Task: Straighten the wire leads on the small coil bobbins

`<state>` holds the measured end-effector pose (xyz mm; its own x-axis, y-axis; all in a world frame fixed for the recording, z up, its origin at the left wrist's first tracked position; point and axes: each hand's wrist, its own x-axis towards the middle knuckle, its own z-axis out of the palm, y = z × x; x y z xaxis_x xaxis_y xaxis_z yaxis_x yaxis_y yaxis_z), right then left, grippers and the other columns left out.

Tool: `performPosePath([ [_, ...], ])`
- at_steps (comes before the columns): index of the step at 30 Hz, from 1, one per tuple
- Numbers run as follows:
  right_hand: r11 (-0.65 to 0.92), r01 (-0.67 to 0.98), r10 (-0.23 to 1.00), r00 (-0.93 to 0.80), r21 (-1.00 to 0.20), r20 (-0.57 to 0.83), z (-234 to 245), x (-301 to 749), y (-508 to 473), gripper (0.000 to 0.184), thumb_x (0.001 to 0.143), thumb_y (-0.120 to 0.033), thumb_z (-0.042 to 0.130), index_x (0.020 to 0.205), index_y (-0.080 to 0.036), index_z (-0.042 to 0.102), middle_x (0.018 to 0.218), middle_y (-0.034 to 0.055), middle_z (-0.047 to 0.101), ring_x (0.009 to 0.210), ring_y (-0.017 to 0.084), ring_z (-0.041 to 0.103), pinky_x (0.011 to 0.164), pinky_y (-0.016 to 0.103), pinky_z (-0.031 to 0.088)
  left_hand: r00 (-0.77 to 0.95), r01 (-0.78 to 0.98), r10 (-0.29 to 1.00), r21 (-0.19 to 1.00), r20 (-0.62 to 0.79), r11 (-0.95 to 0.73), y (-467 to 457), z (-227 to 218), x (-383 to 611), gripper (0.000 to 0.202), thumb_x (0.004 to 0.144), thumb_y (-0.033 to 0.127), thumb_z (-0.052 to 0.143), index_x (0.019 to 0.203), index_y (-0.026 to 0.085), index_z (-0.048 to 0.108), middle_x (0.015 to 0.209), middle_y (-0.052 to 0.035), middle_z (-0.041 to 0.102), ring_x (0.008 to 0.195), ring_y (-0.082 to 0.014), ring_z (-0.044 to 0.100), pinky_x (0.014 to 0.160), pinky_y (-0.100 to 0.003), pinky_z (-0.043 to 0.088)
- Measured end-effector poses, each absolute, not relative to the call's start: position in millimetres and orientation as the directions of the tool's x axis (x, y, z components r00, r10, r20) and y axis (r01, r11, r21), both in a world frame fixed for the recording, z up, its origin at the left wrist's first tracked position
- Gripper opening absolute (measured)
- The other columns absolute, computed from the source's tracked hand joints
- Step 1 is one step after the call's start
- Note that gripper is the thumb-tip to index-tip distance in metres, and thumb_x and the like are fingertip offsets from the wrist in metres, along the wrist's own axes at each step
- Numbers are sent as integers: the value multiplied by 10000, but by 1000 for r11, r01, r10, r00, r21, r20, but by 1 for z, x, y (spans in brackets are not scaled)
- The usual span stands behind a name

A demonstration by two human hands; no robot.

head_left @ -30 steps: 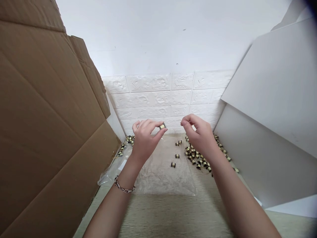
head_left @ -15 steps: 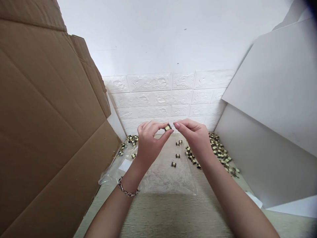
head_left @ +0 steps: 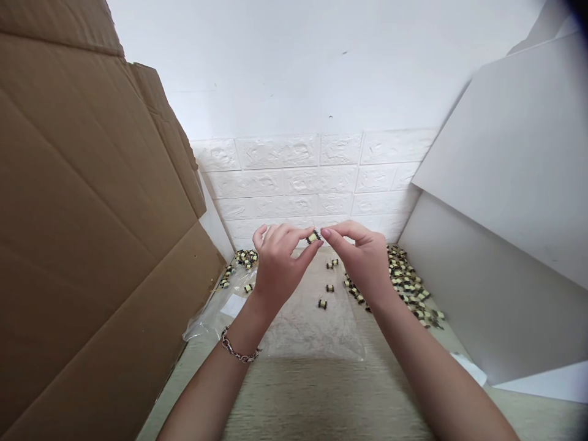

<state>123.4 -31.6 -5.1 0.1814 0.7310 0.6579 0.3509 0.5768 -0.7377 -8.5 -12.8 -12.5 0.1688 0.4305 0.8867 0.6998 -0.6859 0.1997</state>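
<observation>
My left hand (head_left: 281,260) pinches a small coil transformer (head_left: 313,237) between thumb and forefinger, raised above the table. It has a yellow-taped middle and dark ends with thin pins. Right beside its pinned end is my right hand (head_left: 361,254), thumb and forefinger pressed together. Whatever those fingertips grip, perhaps a fine wire, is too small to make out. Below, a few similar transformers (head_left: 323,304) lie on a clear plastic bag (head_left: 303,334).
A large heap of transformers (head_left: 408,282) lies to the right, and a smaller group (head_left: 245,259) at the back left. Cardboard (head_left: 92,233) walls the left side, white panels (head_left: 478,288) the right. A white paper slip (head_left: 233,305) rests on the bag.
My right fingertips have come slightly closer to the transformer's pinned end. The transformer has shifted a little to the right and tilted slightly in my left hand.
</observation>
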Motion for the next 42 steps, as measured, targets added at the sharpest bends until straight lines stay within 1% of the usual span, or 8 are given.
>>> performPosePath([
  [6, 547, 680, 528, 172, -488, 832, -8, 121, -33, 136, 747, -302, 565, 651, -230, 629, 601, -40, 576, 568, 94, 489, 921, 384, 246, 183, 723, 399, 152, 899, -674, -12, -14, -9, 147, 750, 356, 550, 816, 229, 581, 744, 10, 619, 737, -135, 551, 895, -377, 255],
  [12, 582, 619, 566, 156, -527, 810, -6, 121, -36, 168, 752, -299, 550, 616, -209, 592, 544, -45, 505, 560, 92, 452, 765, 311, 331, 187, 725, 395, 145, 899, -674, -13, -14, -9, 144, 752, 353, 547, 815, 228, 582, 737, 13, 620, 742, -137, 554, 905, -377, 247],
  [18, 514, 396, 732, 258, -760, 630, -2, 122, -38, 287, 723, -329, 557, 495, -170, 488, 467, -48, 363, 484, 79, 350, 530, 247, 301, 193, 729, 309, 74, 931, -680, -12, -14, -10, 134, 739, 334, 568, 824, 233, 592, 706, 18, 611, 695, -126, 544, 913, -382, 237],
  [23, 391, -42, 910, 172, -920, 379, -1, 124, -37, 307, 680, -359, 600, 493, -166, 452, 471, -51, 319, 480, 68, 281, 473, 228, 244, 200, 710, 259, 42, 945, -703, -15, -12, -12, 143, 731, 315, 581, 858, 250, 596, 670, 25, 593, 666, -117, 535, 914, -381, 241],
  [29, 263, -415, 956, -13, -871, 295, 0, 122, -34, 304, 664, -273, 604, 466, -167, 399, 493, -52, 272, 490, 68, 242, 499, 226, 267, 179, 679, 295, 99, 939, -727, -20, -10, -12, 146, 729, 317, 584, 861, 255, 597, 688, 25, 595, 678, -117, 536, 922, -386, 244],
  [33, 97, -590, 965, -142, -802, 222, 0, 120, -34, 262, 657, -245, 612, 501, -167, 416, 509, -68, 229, 474, 60, 208, 540, 218, 318, 167, 670, 300, 115, 939, -734, -20, -11, -12, 144, 728, 306, 588, 862, 254, 595, 699, 24, 595, 688, -116, 537, 927, -384, 241],
  [37, -53, -664, 956, -250, -746, 155, -1, 120, -34, 234, 673, -251, 604, 552, -173, 420, 523, -77, 207, 462, 52, 214, 593, 221, 364, 162, 661, 310, 129, 937, -739, -19, -11, -11, 146, 729, 302, 587, 868, 255, 592, 716, 24, 599, 692, -115, 540, 932, -383, 239],
  [42, -32, -632, 959, -237, -774, 154, -2, 119, -34, 241, 673, -276, 596, 560, -178, 407, 521, -77, 210, 458, 53, 232, 586, 218, 364, 157, 668, 321, 139, 934, -731, -20, -11, -10, 142, 742, 313, 569, 869, 252, 585, 725, 15, 607, 701, -122, 544, 936, -383, 239],
])
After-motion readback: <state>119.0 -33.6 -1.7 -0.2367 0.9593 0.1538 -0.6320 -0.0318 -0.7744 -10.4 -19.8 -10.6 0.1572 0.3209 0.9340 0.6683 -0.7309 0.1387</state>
